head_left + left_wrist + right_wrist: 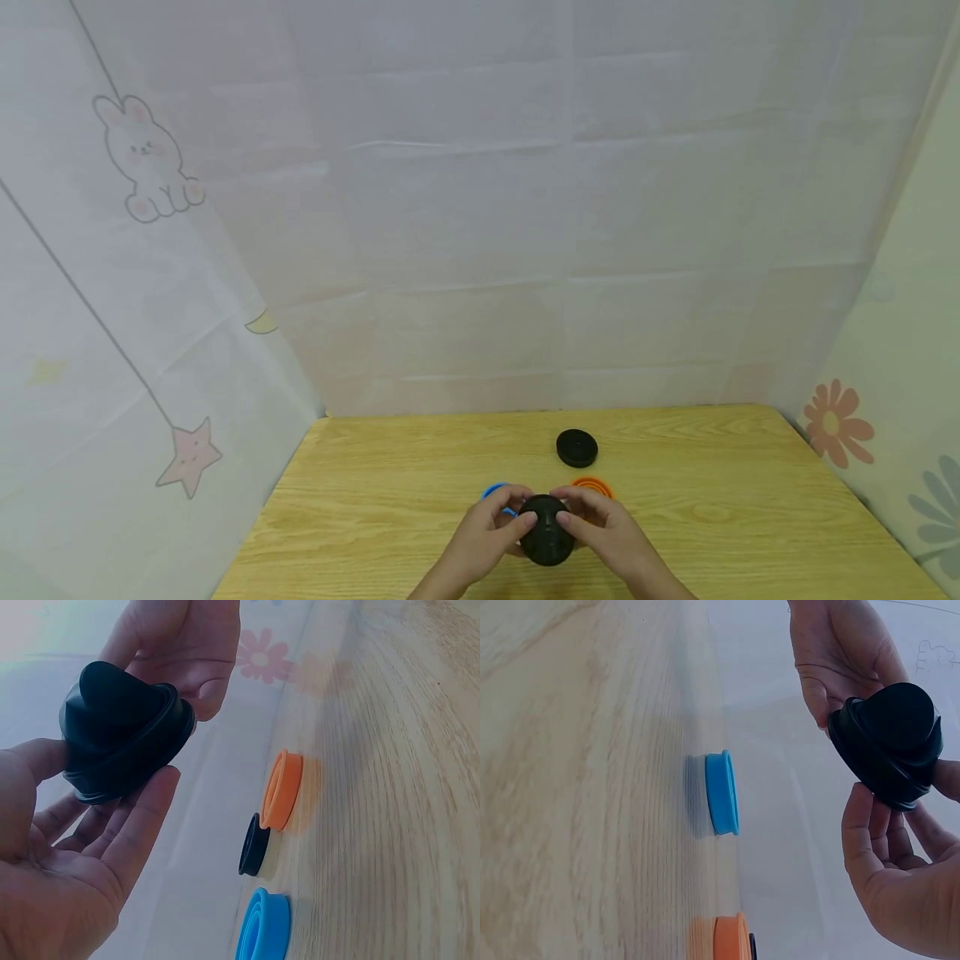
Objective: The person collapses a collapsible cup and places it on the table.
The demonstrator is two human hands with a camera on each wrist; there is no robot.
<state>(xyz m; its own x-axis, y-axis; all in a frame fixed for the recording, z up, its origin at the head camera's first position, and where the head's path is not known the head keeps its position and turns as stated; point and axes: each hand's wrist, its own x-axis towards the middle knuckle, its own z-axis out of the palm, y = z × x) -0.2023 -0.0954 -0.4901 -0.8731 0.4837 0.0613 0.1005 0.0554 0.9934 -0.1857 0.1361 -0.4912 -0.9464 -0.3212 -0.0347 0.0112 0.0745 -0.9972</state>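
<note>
Both hands hold a black collapsible cup (pixel 547 532) of soft, rubbery material above the near part of the table. In the wrist views this cup (pixel 124 735) has a rounded, dented base and folded rings toward its rim. My left hand (pixel 480 537) grips its left side, thumb on the near face and fingers behind. From the right, my right hand (pixel 617 540) pinches it the same way. Just beyond the hands lie a blue ringed disc (pixel 721 793) and an orange ringed disc (pixel 283 791), each partly covered by a hand in the head view.
A flat black round piece (pixel 577 447) lies farther back on the wooden table (pixel 405 467). Pale printed sheets (pixel 465 217) hang behind the table and along both sides, with a rabbit, a star and flowers on them.
</note>
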